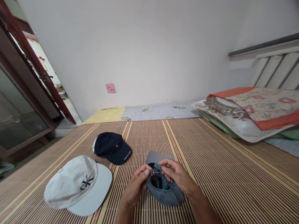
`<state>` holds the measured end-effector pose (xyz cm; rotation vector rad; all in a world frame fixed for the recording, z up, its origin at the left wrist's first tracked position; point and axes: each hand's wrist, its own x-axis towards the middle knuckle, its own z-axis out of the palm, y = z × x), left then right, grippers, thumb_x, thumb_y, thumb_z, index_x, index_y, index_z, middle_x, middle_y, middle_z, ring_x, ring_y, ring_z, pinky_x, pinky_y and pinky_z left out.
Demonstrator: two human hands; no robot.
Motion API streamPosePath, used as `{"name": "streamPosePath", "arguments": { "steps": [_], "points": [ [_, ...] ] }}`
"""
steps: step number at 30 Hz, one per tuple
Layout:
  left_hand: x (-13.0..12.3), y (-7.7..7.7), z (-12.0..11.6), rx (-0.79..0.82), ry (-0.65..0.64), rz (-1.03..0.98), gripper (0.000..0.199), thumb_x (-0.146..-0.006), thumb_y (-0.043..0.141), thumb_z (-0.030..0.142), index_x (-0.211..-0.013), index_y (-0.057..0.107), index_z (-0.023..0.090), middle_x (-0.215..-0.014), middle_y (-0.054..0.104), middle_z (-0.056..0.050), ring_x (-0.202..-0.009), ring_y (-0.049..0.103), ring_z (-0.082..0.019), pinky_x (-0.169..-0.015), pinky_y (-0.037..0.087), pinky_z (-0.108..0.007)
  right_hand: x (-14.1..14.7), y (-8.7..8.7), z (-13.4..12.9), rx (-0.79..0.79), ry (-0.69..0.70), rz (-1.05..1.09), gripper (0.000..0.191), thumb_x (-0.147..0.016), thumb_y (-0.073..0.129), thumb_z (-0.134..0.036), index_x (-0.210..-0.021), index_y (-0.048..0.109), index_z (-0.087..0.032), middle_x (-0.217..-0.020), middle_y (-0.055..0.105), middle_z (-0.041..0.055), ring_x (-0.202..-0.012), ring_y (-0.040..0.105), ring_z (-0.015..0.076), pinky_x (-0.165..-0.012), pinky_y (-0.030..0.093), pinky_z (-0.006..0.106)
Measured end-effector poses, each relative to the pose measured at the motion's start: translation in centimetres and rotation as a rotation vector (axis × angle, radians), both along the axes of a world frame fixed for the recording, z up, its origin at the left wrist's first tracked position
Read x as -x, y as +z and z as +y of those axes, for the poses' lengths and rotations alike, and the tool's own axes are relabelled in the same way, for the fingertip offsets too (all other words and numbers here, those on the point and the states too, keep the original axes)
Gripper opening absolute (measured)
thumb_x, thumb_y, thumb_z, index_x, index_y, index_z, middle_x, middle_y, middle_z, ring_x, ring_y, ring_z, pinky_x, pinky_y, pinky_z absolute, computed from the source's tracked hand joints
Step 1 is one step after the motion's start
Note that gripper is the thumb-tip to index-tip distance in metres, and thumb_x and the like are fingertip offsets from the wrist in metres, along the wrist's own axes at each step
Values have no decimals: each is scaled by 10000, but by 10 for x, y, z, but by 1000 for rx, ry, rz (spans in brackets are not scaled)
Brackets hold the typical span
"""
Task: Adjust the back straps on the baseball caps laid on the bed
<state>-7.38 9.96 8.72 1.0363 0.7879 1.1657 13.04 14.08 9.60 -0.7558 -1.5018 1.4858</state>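
A blue-grey baseball cap (164, 196) lies upside down on the striped mat, its grey brim (158, 154) pointing away from me. My left hand (138, 182) pinches the buckle end of the cap's back strap between thumb and fingers. Opposite it, my right hand (176, 174) grips the loose end of the strap (158, 166). The two strap ends look apart, with a small gap between them. To the left sit a white cap (72, 182) with black letters and, behind it, a navy cap (111, 146).
The striped bamboo mat (144, 133) covers the bed. Stacked pillows (224, 115) lie at the far right, below a radiator (275, 68). A white wall with a pink note (110, 88) rises behind, and a doorway with a red-brown frame (50, 74) stands at left.
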Motion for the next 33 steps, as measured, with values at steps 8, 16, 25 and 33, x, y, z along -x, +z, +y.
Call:
{"name": "streamPosePath", "arguments": {
  "steps": [8,16,25,33],
  "points": [
    [-1,2,-1,-33,-11,-4,389,-901,711,542,-822,594,179,-665,404,61,-578,265,-89,-538,205,-242,2,-4,1,51,-1,43,353,-876,741,-545,-924,636,-210,-683,599,-57,-488,434,67,-470,284,220],
    [0,-5,2,-10,3,70,366,-902,723,514,-835,542,203,-692,412,62,-611,296,-102,-582,242,-253,0,-5,3,61,-42,24,379,-862,744,-564,-869,633,-202,-685,593,-49,-492,449,71,-471,317,213],
    [0,-9,4,-15,42,122,362,-868,763,508,-856,582,196,-692,436,63,-613,306,-99,-596,254,-253,1,-5,3,76,-17,16,411,-845,755,-587,-895,659,-192,-677,603,-46,-477,446,65,-468,311,213],
    [-4,-4,5,8,46,45,396,-840,785,530,-824,586,188,-643,443,71,-559,288,-84,-528,213,-240,2,-4,-1,208,81,143,400,-812,807,-538,-888,632,-186,-664,586,-63,-441,363,28,-431,217,192]
  ]
}}
